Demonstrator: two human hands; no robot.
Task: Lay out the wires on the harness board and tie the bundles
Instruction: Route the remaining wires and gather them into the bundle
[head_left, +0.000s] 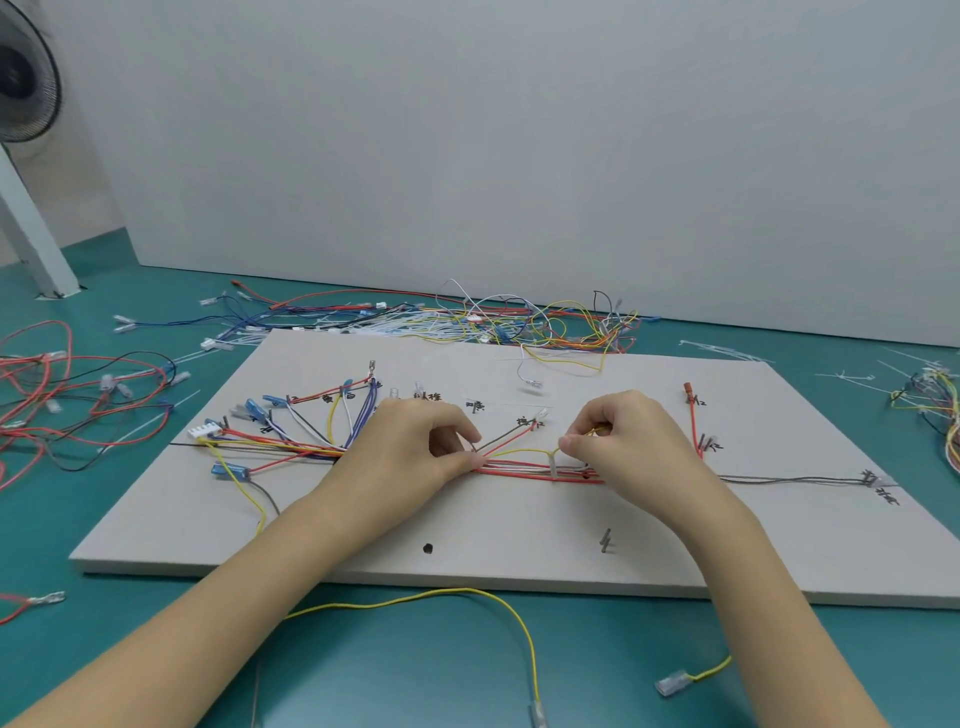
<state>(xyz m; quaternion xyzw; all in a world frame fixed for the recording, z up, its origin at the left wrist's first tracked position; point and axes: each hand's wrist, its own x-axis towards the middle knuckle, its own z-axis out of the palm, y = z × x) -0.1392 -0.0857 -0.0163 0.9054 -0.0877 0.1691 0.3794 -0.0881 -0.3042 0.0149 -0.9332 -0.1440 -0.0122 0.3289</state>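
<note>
1. Grey harness board (519, 525) is lying flat on the teal bench (415, 675), carrying handwritten marks and small upright pegs (605, 540).
2. Wire bundle (524, 470), mostly red with grey and white strands, is running left to right across the middle of the board; at its left end the wires are fanning out to blue terminals (254, 408) and a white connector (207, 430).
3. White cable tie (554, 465) is sitting around the bundle between the two hands.
4. Left hand (415, 447) is resting on the board over the bundle, its fingers (470, 460) curling and pinching the wires just left of the tie.
5. Right hand (628, 441) is hovering just right of the tie, its thumb and forefinger pressing together on a thin yellow wire (519, 453) that is arching up out of the bundle.
6. Grey wire (789, 479) is trailing from the bundle to the board's right edge.
7. Loose yellow wire (467, 595) with a clear-sleeved terminal is curving over the bench in front of the board.
8. Heap of spare wires (493, 322) is lying behind the board against the white wall; red and black wires (62, 405) are sprawling to the left.
9. Fan (26, 78) is standing at far left.
</note>
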